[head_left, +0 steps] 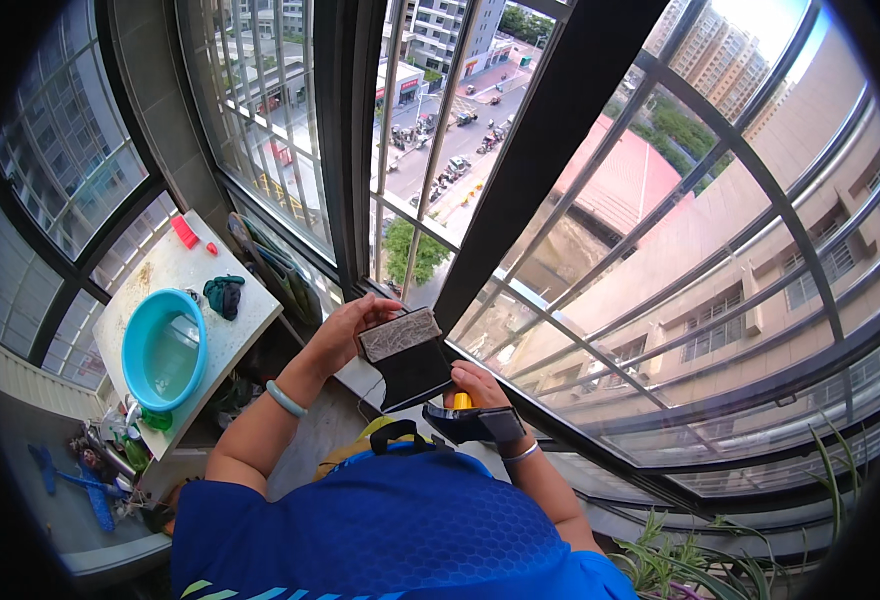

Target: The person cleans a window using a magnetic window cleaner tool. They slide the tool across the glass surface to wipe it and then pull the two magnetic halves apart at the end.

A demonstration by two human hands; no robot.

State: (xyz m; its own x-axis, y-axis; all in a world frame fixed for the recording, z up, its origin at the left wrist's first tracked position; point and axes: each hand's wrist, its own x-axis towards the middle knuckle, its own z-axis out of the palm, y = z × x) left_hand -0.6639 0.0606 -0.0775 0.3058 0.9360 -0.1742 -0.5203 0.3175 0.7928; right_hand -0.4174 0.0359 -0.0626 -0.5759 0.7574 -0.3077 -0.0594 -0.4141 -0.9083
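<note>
A flat black tool head [416,375] with a strip of grey, matted fibrous material [400,335] along its upper edge is held in front of me. My left hand [361,322] is at the strip's left end, fingers curled behind its edge. At the head's lower right corner, my right hand [479,384] has its fingers on the black part. A yellow cylindrical part [463,401] shows under my right hand, beside a dark, glossy object [473,425] at the wrist; whether that object is worn or held I cannot tell.
To the left, a white-topped table [248,322] bears a turquoise basin [163,349] of cloudy water, a dark green cloth [224,295], a red brush [184,232] and a green bottle [156,419]. Barred windows with a dark frame [515,172] rise ahead. Spider plants [657,555] stand lower right.
</note>
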